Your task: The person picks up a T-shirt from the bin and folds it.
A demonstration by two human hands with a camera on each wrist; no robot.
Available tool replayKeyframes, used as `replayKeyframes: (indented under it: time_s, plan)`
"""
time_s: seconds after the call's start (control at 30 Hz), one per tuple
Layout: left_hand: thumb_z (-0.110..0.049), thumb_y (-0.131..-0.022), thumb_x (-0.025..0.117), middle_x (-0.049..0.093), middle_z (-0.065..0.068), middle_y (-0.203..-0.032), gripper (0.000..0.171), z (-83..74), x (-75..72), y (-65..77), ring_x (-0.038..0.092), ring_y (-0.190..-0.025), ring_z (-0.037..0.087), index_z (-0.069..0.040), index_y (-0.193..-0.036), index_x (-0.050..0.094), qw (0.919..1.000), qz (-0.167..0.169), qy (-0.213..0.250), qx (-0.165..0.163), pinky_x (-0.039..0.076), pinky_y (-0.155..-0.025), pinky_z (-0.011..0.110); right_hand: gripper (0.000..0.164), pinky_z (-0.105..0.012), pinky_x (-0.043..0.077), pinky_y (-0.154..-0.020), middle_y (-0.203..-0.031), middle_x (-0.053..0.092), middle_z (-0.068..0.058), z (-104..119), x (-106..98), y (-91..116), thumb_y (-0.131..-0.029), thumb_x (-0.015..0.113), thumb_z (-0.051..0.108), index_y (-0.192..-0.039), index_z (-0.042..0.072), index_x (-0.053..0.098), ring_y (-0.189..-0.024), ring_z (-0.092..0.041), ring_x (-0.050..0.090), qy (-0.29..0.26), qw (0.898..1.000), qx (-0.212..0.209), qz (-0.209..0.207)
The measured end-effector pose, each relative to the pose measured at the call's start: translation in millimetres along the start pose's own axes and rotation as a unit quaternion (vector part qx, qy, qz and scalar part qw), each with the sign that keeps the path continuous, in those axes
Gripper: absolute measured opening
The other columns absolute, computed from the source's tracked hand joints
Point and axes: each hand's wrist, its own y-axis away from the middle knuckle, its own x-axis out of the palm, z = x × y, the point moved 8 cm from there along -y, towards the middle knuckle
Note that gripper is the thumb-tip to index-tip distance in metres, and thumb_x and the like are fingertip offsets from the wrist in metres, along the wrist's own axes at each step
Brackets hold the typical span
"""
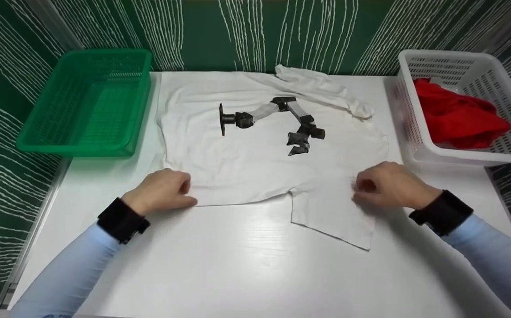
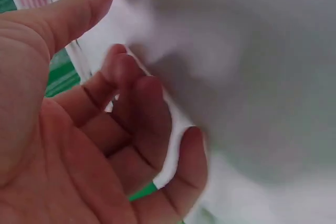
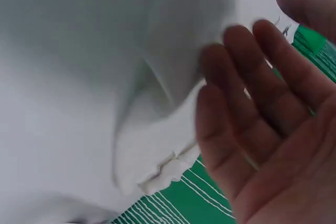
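Head view's got the white shirt point(image 1: 237, 165) spread mostly flat on the table point(image 1: 237, 274), probably for easy reach. Left hand point(image 1: 160, 190) and right hand point(image 1: 392, 185) both look half-open, fingers loosely curved (neither's gripping anything, going by the wrist views).

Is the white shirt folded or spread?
Mostly spread: the white shirt lies wide across the table, print up, its far edge bunched.

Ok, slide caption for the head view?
Left hand and right hand at a white T-shirt with robot-arm print, between green basket and white basket holding red cloth.
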Motion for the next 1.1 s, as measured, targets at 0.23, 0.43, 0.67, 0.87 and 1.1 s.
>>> replayKeyframes:
  time_s: [0.23, 0.43, 0.67, 0.87, 1.1]
  plan:
    - [-0.053, -0.086, 0.089, 0.065, 0.009, -0.083, 0.075, 36.4, 8.4, 45.9, 0.064, -0.079, 0.026, -0.001, -0.131, 0.058, 0.9950, -0.015, 0.036, -0.092, 0.052, -0.073, 0.044, 0.035, -0.026, 0.039, -0.060, -0.065, 0.051, 0.017, -1.8, 21.3, 22.7, -0.082, 0.092, 0.035, -0.075, 0.029, 0.059, -0.065, -0.005, 0.048, -0.030, 0.985, 0.096, 0.143]
    - [-0.048, -0.100, 0.074, 0.070, 0.011, -0.083, 0.050, 39.2, -6.9, 46.8, 0.066, -0.078, 0.028, 0.000, -0.111, 0.071, 0.9935, -0.040, 0.023, -0.104, 0.053, -0.070, 0.045, 0.036, -0.028, 0.041, -0.058, -0.064, 0.056, 0.016, 11.3, 28.0, 23.2, -0.082, 0.091, 0.047, -0.070, 0.030, 0.062, -0.066, -0.006, 0.052, -0.046, 0.970, 0.103, 0.214]
    - [-0.014, -0.107, 0.062, 0.068, 0.027, -0.119, 0.032, 54.3, -36.3, 17.5, 0.067, -0.108, 0.046, 0.004, -0.134, 0.065, 0.9855, -0.151, -0.013, -0.077, 0.055, -0.091, 0.059, 0.017, -0.040, 0.054, -0.066, -0.078, 0.072, 0.001, 3.5, -15.2, -12.7, -0.094, 0.084, 0.028, -0.091, 0.016, 0.073, -0.072, -0.020, 0.066, -0.003, 0.998, 0.069, 0.002]
    - [-0.033, -0.108, 0.063, 0.050, 0.037, -0.148, 0.061, 63.2, -21.4, 3.8, 0.050, -0.132, 0.058, 0.005, -0.153, 0.047, 0.9885, -0.070, -0.050, -0.125, 0.047, -0.107, 0.068, 0.050, -0.065, 0.054, -0.100, -0.135, 0.067, -0.027, -28.1, -4.9, -36.8, -0.095, 0.081, 0.033, -0.131, 0.003, 0.064, -0.117, -0.052, 0.066, 0.047, 0.993, 0.103, 0.026]
    - [-0.052, -0.106, 0.062, 0.052, 0.043, -0.140, 0.087, 70.5, -28.5, -0.7, 0.057, -0.128, 0.058, 0.020, -0.149, 0.042, 0.9739, -0.059, -0.050, -0.214, 0.053, -0.099, 0.069, 0.034, -0.053, 0.056, -0.072, -0.090, 0.070, -0.008, -34.7, 1.7, -29.6, -0.095, 0.077, 0.039, -0.106, 0.010, 0.064, -0.079, -0.031, 0.067, 0.064, 0.984, 0.141, 0.082]
